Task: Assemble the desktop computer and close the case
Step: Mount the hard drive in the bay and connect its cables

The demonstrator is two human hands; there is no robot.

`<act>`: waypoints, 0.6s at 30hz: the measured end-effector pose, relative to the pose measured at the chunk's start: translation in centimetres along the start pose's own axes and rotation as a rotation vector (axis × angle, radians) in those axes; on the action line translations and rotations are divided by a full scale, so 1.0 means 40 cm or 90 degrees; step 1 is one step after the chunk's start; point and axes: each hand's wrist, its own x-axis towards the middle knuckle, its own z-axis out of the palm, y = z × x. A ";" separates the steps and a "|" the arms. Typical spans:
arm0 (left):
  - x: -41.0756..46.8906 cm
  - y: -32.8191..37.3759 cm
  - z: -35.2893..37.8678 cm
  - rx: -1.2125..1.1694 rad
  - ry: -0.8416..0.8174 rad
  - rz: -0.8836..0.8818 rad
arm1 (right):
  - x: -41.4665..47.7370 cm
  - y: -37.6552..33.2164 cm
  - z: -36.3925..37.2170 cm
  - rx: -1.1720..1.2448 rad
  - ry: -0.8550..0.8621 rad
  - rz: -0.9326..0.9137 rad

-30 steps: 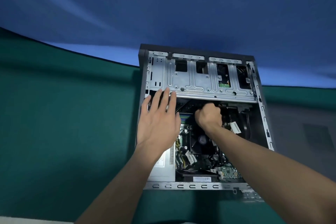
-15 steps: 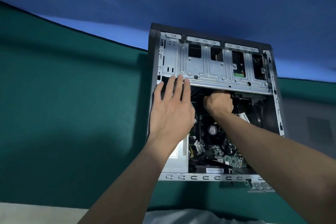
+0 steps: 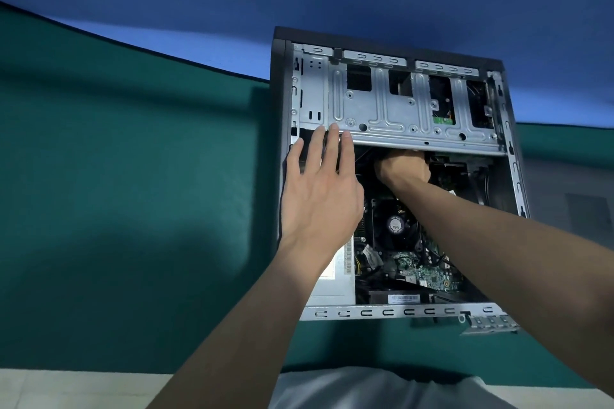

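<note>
Green-clothed table (image 3: 133, 209), and flat on it lies the open computer case (image 3: 382, 103), its far end reaching the table's far edge.

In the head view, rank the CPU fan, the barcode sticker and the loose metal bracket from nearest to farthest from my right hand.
From the right hand:
1. CPU fan, just toward you, inside the case.
2. barcode sticker, by the case's near edge.
3. metal bracket, outside the case, at its near right corner.

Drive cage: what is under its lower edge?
The right hand, curled, reaches under the drive cage; its fingertips and anything they hold are hidden. Nearer, the fan and circuit board show.
</note>
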 end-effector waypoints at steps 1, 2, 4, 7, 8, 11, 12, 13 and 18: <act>0.000 0.000 0.000 0.000 0.001 -0.001 | -0.002 -0.004 0.002 0.002 0.006 0.003; 0.000 0.001 0.000 0.000 0.001 -0.001 | -0.004 -0.008 0.005 0.009 0.013 0.009; 0.000 0.000 -0.001 -0.002 0.000 -0.001 | -0.007 -0.015 0.009 0.035 0.032 0.019; 0.001 0.000 0.000 -0.005 0.003 0.000 | -0.008 -0.027 0.005 0.040 0.030 0.009; 0.001 0.000 -0.001 -0.005 0.003 0.000 | -0.007 -0.032 0.000 0.028 0.021 -0.001; 0.001 0.001 0.000 -0.002 0.001 0.002 | -0.002 -0.044 -0.016 -0.068 -0.051 -0.051; 0.002 0.001 0.000 -0.002 0.001 0.002 | 0.000 -0.048 -0.023 -0.110 -0.090 -0.079; 0.003 0.001 0.000 -0.003 0.001 0.000 | 0.002 -0.049 -0.030 -0.146 -0.123 -0.115; 0.003 0.004 0.001 -0.004 0.003 -0.004 | 0.016 -0.046 -0.052 -0.234 -0.199 -0.195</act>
